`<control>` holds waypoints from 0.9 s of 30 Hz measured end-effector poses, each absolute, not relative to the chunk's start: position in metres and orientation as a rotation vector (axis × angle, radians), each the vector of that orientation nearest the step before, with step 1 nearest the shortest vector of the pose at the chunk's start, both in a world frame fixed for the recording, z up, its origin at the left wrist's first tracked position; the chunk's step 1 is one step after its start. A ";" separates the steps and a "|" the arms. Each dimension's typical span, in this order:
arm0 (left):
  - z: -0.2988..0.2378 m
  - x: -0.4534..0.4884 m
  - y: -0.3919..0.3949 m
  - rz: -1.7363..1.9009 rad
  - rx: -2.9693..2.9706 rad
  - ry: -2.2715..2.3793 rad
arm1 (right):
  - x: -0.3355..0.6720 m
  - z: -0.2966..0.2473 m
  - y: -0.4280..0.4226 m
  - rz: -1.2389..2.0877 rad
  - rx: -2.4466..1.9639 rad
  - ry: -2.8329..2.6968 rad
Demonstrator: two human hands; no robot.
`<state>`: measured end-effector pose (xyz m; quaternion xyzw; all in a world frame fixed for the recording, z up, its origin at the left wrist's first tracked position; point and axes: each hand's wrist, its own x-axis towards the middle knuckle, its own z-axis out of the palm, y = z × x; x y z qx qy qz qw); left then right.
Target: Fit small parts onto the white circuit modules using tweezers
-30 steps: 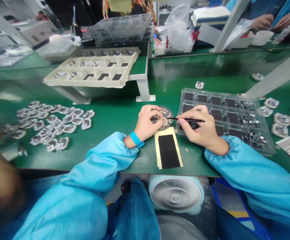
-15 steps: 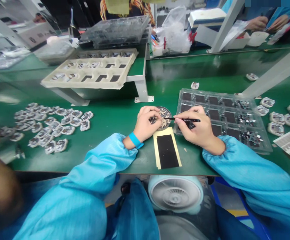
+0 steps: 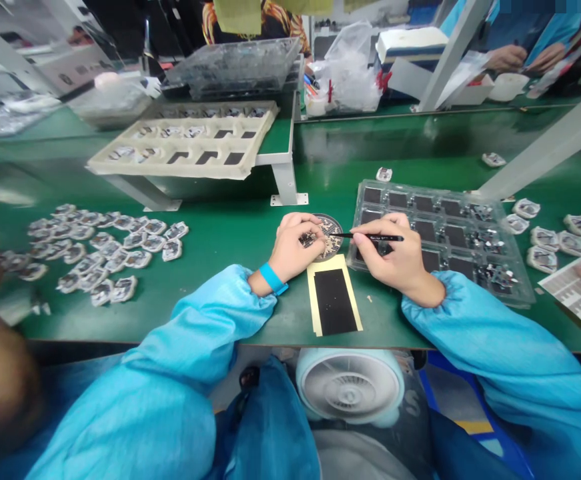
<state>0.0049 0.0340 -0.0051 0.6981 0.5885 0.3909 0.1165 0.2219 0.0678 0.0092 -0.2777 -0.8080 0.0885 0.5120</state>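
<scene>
My right hand is closed around slim black tweezers, whose fine tip points left over a round dish of tiny dark and pale pieces. At the dish's left side my left hand rests with its fingers curled and pinched together. A small dark thing seems to be at those fingertips, too small to make out. Just below the dish lies a black sheet on yellow backing paper, with a few light specks on it. Beside my right hand is a clear plastic tray holding black squares and small shiny parts.
Many small white-rimmed parts are spread on the left of the green bench. More lie at right. A cream tray sits on a raised shelf. A co-worker's arm is at far left; another hand is at far right.
Both hands stay almost in place, the tweezers' tip still at the dish. The view shifts slightly. At the far right a co-worker's hand now shows over the white sheet.
</scene>
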 end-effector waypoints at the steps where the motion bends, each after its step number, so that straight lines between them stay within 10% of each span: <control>1: -0.005 0.004 0.035 1.143 2.036 1.732 | 0.222 0.010 0.068 0.229 -0.672 -1.934; 27: -0.014 -0.018 0.051 1.090 2.171 1.837 | 0.222 0.010 0.072 0.323 -0.788 -1.929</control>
